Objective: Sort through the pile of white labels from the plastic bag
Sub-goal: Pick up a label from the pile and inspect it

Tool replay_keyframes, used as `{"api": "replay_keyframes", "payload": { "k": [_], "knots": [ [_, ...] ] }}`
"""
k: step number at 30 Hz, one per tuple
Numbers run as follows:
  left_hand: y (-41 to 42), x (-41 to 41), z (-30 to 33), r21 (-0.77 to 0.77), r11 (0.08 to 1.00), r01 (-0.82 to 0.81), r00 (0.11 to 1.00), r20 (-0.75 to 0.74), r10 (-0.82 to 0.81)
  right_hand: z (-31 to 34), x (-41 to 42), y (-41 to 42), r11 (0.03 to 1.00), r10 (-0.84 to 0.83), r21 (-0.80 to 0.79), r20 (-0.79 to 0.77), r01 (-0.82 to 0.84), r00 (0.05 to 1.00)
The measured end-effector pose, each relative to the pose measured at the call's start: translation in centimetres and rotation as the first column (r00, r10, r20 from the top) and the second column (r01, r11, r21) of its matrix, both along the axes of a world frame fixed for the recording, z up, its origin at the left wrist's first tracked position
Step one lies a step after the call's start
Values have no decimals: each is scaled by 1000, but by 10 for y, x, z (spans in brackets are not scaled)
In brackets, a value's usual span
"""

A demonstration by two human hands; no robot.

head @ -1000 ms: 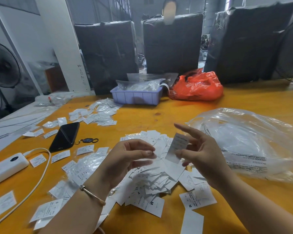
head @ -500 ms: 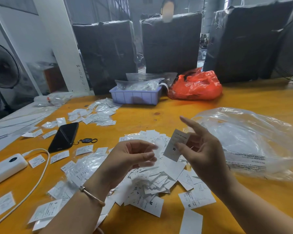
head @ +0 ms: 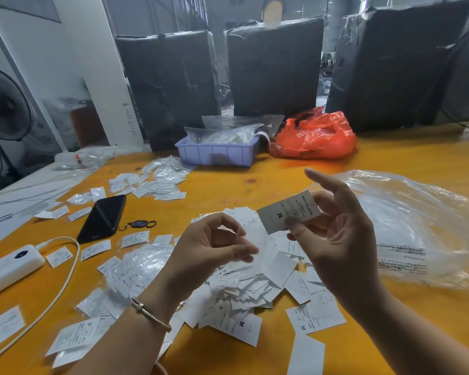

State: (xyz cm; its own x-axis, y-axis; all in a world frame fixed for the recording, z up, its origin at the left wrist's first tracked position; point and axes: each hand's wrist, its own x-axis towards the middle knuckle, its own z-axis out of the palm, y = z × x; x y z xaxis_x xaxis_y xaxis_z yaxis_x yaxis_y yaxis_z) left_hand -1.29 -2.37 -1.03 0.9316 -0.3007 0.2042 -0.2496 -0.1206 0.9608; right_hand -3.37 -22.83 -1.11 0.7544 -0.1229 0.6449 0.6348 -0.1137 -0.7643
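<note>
Bare forearms; a thin metal bangle (head: pixel 150 313) (left wrist only).

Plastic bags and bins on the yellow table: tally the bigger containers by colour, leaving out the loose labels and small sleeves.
Clear plastic bag, lying right of the hands: 1
Orange plastic bag: 1
Lilac bin, holding clear packets: 1
Total: 3
</note>
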Motion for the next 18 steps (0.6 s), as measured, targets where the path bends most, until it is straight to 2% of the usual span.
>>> {"api": "replay_keyframes", "payload": {
  "k": [9,18],
  "knots": [
    [-2,-5,2,34,998,54,999,2,-54,3,-3,1,997,-22,-75,49,25,999],
    [-4,-5,4,46,998,41,999,22,-43,0,-2,2,978,-64,-192,106,84,992]
  ]
}}
